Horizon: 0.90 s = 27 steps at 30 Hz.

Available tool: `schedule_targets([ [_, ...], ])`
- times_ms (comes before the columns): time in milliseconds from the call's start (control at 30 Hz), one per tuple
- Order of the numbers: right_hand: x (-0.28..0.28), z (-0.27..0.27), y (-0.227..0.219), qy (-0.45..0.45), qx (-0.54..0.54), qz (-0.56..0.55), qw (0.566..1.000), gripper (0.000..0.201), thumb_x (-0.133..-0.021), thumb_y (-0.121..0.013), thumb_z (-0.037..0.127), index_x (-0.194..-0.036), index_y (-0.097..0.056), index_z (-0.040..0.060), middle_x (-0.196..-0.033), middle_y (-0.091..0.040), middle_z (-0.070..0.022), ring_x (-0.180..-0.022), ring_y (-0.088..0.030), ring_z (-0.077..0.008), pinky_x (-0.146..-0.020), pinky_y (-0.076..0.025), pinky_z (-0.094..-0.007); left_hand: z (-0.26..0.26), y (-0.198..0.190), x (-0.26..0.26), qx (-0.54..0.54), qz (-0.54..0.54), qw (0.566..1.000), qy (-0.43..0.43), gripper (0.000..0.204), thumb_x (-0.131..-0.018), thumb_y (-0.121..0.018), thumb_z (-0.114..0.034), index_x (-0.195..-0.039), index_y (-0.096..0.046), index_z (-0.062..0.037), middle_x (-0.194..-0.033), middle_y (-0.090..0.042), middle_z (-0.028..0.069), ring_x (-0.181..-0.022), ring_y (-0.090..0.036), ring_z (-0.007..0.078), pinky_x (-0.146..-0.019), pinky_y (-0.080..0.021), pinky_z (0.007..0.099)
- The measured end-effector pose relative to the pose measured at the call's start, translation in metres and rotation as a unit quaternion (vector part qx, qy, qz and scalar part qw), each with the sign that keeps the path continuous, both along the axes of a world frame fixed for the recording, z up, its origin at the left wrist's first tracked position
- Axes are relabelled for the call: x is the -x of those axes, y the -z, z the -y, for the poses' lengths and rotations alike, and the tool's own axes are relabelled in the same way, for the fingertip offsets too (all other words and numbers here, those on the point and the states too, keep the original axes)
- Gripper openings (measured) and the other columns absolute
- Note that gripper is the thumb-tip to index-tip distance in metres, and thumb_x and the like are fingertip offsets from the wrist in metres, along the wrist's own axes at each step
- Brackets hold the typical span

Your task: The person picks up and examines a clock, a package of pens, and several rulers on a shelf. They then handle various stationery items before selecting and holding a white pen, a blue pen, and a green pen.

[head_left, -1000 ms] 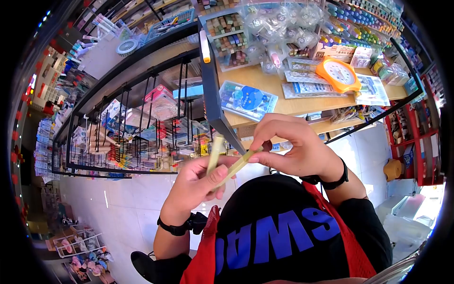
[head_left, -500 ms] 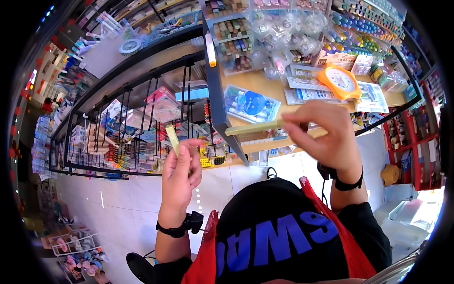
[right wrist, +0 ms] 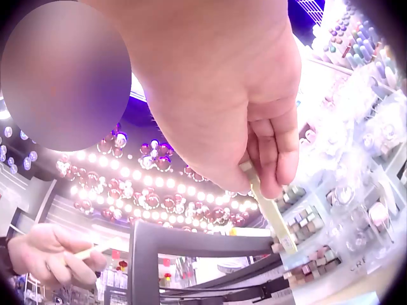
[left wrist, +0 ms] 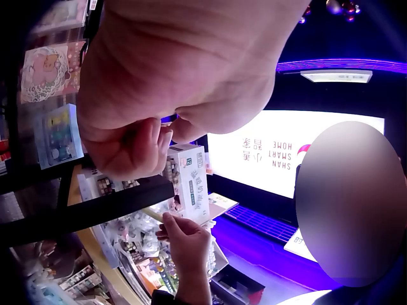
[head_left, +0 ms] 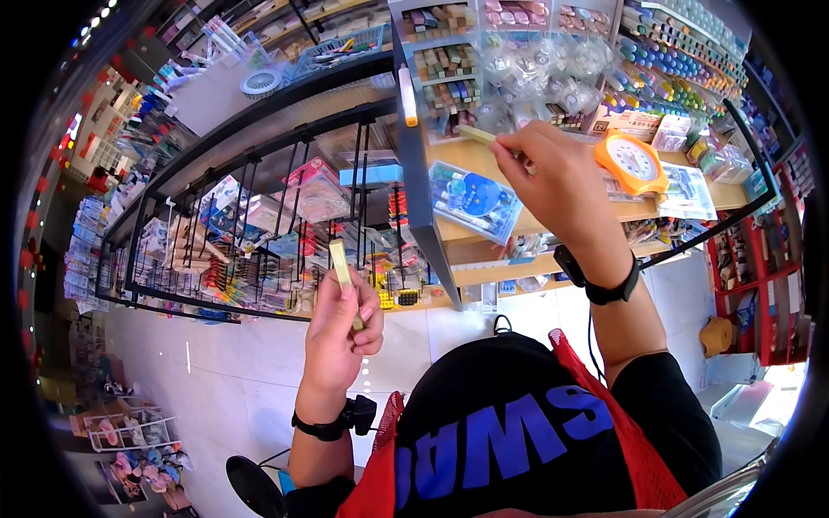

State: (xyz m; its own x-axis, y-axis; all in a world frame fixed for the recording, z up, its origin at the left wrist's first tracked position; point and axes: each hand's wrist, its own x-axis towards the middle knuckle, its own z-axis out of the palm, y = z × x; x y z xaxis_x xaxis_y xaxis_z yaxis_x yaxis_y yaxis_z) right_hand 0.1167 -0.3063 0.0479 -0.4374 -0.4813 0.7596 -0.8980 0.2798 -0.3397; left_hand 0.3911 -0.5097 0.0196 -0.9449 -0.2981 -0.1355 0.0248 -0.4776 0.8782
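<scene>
In the head view my left hand [head_left: 338, 324] grips a slim pale yellow-green marker [head_left: 339, 261] that stands nearly upright, its lower end showing below the thumb. My right hand [head_left: 561, 181] pinches a second pale marker [head_left: 475, 134] by one end. The other end points at a compartment rack [head_left: 446, 62] packed with square-ended markers. From the right wrist view, this marker [right wrist: 275, 215] slants down with its far end overlapping the compartments [right wrist: 308, 222]. The left wrist view shows my left hand's curled fingers [left wrist: 143, 149] close up; its marker is hidden there.
An orange clock [head_left: 633, 162], a blue-labelled pack [head_left: 475, 200] and flat packets lie on the wooden shelf. Clear plastic bags [head_left: 540, 73] hang right of the compartments. A dark upright panel [head_left: 420, 186] edges the shelf on the left, beside black hanging rods with packaged goods.
My hands have moved apart. The right hand has carried its marker up and forward to the compartment rack, while the left hand drew left and still holds its marker upright.
</scene>
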Motion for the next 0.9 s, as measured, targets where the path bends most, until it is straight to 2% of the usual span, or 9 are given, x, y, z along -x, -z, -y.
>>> schedule_targets([
  [33, 0.000, 0.005, 0.003, 0.006, -0.003, -0.002, 1.000, 0.013, -0.099, -0.076, 0.015, -0.093, -0.075, 0.0041, -0.089, -0.070, -0.0122, -0.076, -0.070, -0.0381, -0.066, -0.057, -0.0455, -0.002, 0.000, -0.002, 0.010, 0.008, 1.000, 0.001, 0.019, -0.120, -0.047, -0.035, -0.128, -0.049, -0.0173, -0.094, -0.046, 0.0004, -0.064, -0.034, 0.0065, -0.053, -0.027, 0.0214],
  [167, 0.009, 0.021, 0.016, 0.007, -0.013, -0.031, 0.999, 0.012, -0.099, -0.074, 0.014, -0.091, -0.073, 0.0048, -0.089, -0.069, -0.0117, -0.075, -0.071, -0.0360, -0.065, -0.057, -0.0458, 0.001, 0.002, -0.008, 0.018, 0.018, 1.000, 0.004, 0.019, -0.120, -0.049, -0.034, -0.129, -0.050, -0.0174, -0.096, -0.046, -0.0002, -0.065, -0.034, 0.0070, -0.053, -0.027, 0.0215],
  [233, 0.015, 0.025, 0.025, 0.018, -0.075, -0.090, 0.993, 0.010, -0.099, -0.077, 0.015, -0.097, -0.075, 0.0053, -0.088, -0.069, -0.0110, -0.073, -0.071, -0.0345, -0.063, -0.056, -0.0437, 0.001, 0.003, -0.010, 0.017, 0.019, 1.000, 0.005, 0.020, -0.119, -0.050, -0.034, -0.129, -0.050, -0.0172, -0.096, -0.046, -0.0001, -0.065, -0.035, 0.0071, -0.054, -0.028, 0.0214],
  [367, 0.014, 0.035, 0.032, 0.031, -0.127, -0.094, 0.987, 0.010, -0.101, -0.074, 0.017, -0.101, -0.075, 0.0071, -0.093, -0.069, -0.0104, -0.078, -0.072, -0.0346, -0.066, -0.057, -0.0448, 0.002, 0.005, -0.012, 0.006, 0.015, 1.000, 0.004, 0.020, -0.119, -0.051, -0.034, -0.129, -0.051, -0.0166, -0.096, -0.048, 0.0001, -0.066, -0.037, 0.0074, -0.054, -0.028, 0.0212],
  [433, 0.011, 0.039, 0.030, 0.029, -0.158, -0.034, 0.987, 0.013, -0.101, -0.073, 0.018, -0.103, -0.075, 0.0055, -0.099, -0.070, -0.0118, -0.084, -0.072, -0.0371, -0.072, -0.058, -0.0473, 0.002, 0.005, -0.014, 0.005, 0.014, 1.000, 0.007, 0.020, -0.119, -0.051, -0.034, -0.129, -0.051, -0.0166, -0.097, -0.048, 0.0002, -0.066, -0.037, 0.0074, -0.054, -0.029, 0.0211],
  [633, 0.023, 0.048, 0.037, -0.027, -0.139, 0.056, 0.988, 0.014, -0.101, -0.071, 0.013, -0.106, -0.071, -0.0004, -0.104, -0.071, -0.0196, -0.094, -0.070, -0.0458, -0.081, -0.056, -0.0541, 0.002, 0.006, -0.017, -0.003, 0.029, 0.999, 0.021, 0.021, -0.118, -0.052, -0.034, -0.130, -0.053, -0.0164, -0.096, -0.049, 0.0003, -0.067, -0.038, 0.0078, -0.054, -0.029, 0.0212],
  [733, 0.031, 0.052, 0.041, -0.031, -0.160, 0.060, 0.985, 0.012, -0.101, -0.067, 0.009, -0.108, -0.070, -0.0005, -0.105, -0.071, -0.0213, -0.095, -0.070, -0.0468, -0.082, -0.056, -0.0546, 0.001, 0.005, -0.018, -0.024, 0.027, 0.999, 0.015, 0.017, -0.119, -0.053, -0.030, -0.127, -0.054, -0.0151, -0.097, -0.051, 0.0002, -0.068, -0.041, 0.0072, -0.056, -0.030, 0.0215],
  [833, 0.033, 0.057, 0.039, -0.031, -0.146, 0.048, 0.988, 0.010, -0.101, -0.064, 0.005, -0.108, -0.068, -0.0003, -0.105, -0.070, -0.0219, -0.095, -0.070, -0.0472, -0.081, -0.055, -0.0550, 0.003, 0.007, -0.018, -0.035, 0.015, 0.999, 0.022, 0.020, -0.119, -0.053, -0.029, -0.130, -0.055, -0.0131, -0.101, -0.052, 0.0009, -0.070, -0.043, 0.0081, -0.057, -0.032, 0.0224],
  [900, 0.036, 0.060, 0.040, -0.023, -0.145, 0.046, 0.988, 0.009, -0.101, -0.063, 0.005, -0.107, -0.068, -0.0003, -0.104, -0.070, -0.0221, -0.094, -0.070, -0.0473, -0.080, -0.055, -0.0551, 0.002, 0.006, -0.018, -0.039, 0.023, 0.999, 0.018, 0.029, -0.118, -0.053, -0.027, -0.141, -0.054, -0.0092, -0.106, -0.054, 0.0012, -0.074, -0.046, 0.0099, -0.058, -0.033, 0.0238],
])
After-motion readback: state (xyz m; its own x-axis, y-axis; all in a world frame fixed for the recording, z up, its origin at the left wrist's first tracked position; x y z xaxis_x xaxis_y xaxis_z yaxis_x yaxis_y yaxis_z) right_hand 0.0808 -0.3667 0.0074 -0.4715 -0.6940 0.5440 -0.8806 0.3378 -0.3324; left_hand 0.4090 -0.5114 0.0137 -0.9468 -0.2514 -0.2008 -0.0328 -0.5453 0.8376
